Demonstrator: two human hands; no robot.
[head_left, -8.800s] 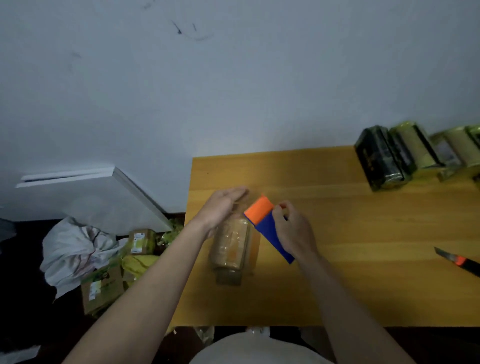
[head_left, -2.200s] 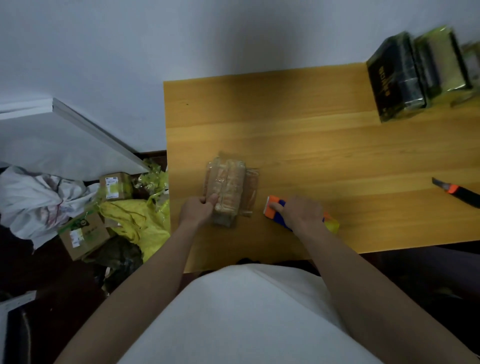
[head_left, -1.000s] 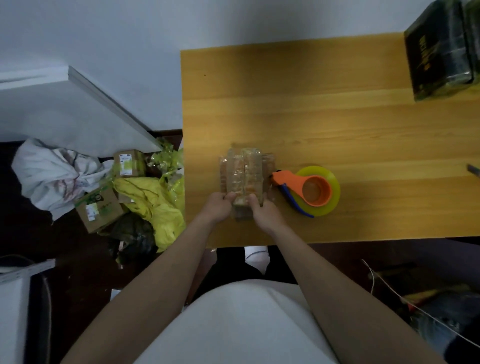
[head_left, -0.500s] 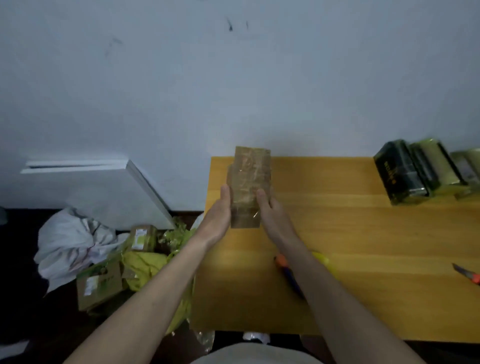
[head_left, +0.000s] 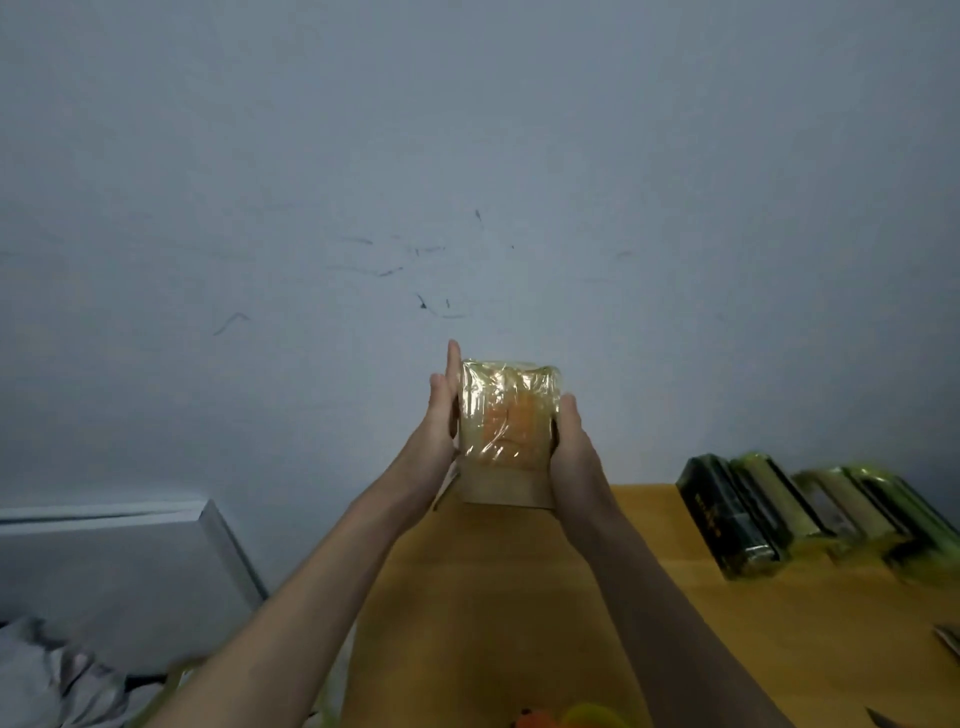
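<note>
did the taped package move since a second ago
Yes. The taped package rose off the wooden table, where it lay then; left hand and right hand now hold it up before the wall.
</note>
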